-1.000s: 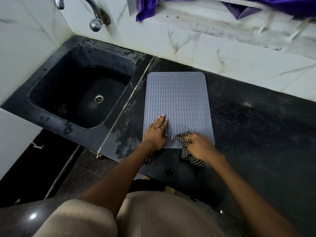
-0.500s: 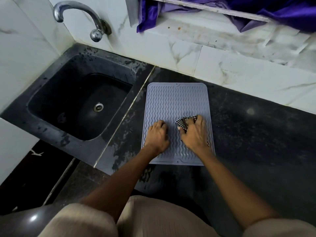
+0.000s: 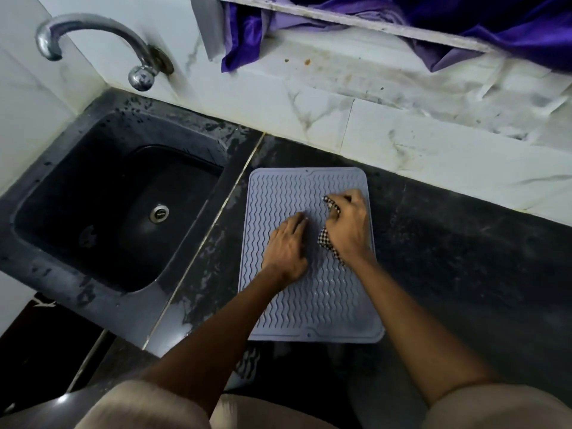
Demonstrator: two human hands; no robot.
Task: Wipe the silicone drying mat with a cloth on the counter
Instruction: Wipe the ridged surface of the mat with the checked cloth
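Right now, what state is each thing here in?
Mat: flat on the counter.
Cloth: bunched under the right hand.
Left hand: pressed flat on the mat.
Faucet: no water seen running.
Sink: nothing in it, rim speckled.

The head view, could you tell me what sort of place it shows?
Most likely a home kitchen: a dark sink under a chrome tap, a dark counter against marble-look wall tiles, and a drying mat.
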